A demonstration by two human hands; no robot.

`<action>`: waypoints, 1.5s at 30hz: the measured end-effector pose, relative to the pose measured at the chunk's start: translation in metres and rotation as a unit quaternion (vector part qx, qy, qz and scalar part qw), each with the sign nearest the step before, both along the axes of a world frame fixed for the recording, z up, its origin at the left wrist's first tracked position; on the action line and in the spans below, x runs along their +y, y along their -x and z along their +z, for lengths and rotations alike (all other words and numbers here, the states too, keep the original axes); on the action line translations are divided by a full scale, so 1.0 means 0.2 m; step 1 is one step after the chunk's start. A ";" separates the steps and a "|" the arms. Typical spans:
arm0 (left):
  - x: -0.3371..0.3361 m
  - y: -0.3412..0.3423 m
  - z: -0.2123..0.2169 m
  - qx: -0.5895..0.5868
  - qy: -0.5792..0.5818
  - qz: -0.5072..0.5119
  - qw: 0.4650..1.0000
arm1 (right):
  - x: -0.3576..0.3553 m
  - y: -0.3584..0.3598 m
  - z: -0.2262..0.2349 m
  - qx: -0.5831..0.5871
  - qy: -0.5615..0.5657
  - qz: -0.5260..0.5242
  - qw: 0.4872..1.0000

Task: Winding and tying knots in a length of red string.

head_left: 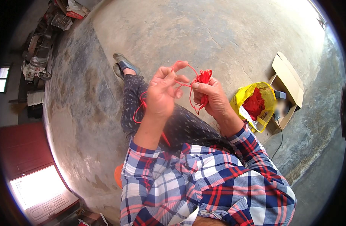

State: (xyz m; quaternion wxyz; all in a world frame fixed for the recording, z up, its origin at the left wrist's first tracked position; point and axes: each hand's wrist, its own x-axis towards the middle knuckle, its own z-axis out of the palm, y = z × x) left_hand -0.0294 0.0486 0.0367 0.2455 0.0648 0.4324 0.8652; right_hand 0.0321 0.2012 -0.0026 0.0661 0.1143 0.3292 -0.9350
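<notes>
In front of my lap, my right hand (212, 96) is closed round a small bundle of red cord (205, 76). The folded loops stick out above the fist, and more red shows below the thumb. A strand of red cord (193, 70) runs from the bundle to my left hand (161, 92), where it passes over the bent index finger and between the fingers. Both hands are raised close together with a short gap between them. Loose red cord (136, 115) hangs by my left wrist against my dark patterned trousers (180, 124).
At the right on the concrete floor (173, 30) stands a yellow plastic bag (240, 98) holding a red heap of cord (254, 104). Against it sits an open cardboard box (289, 75) with a dark device and a black cable (281, 139). Clutter (39, 56) lines the left wall.
</notes>
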 end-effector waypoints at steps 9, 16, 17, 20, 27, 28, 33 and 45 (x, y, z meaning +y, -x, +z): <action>-0.01 -0.09 0.02 0.085 0.235 0.093 0.964 | 0.06 0.00 -0.01 0.042 -0.154 -0.009 0.987; -0.03 -0.10 0.02 0.313 0.393 0.013 0.865 | 0.06 -0.01 -0.03 0.054 -0.184 0.015 0.981; -0.02 -0.11 0.01 0.316 0.395 0.030 0.862 | 0.05 -0.01 -0.03 0.054 -0.184 0.016 0.981; 0.00 -0.14 0.05 0.243 0.462 -0.009 0.853 | 0.04 -0.01 -0.01 0.053 -0.214 -0.012 0.975; -0.03 -0.10 -0.08 0.171 0.411 -0.034 0.895 | 0.02 -0.01 -0.04 0.089 -0.323 -0.014 0.942; -0.03 -0.09 -0.09 0.125 0.370 -0.050 0.919 | 0.03 -0.02 -0.04 0.093 -0.347 -0.002 0.933; -0.03 -0.10 -0.04 -0.003 0.285 -0.087 0.954 | 0.04 -0.02 -0.03 0.077 -0.315 0.022 0.946; -0.04 -0.12 -0.10 -0.048 0.129 0.003 0.990 | 0.05 0.01 -0.09 -0.001 -0.124 0.055 0.991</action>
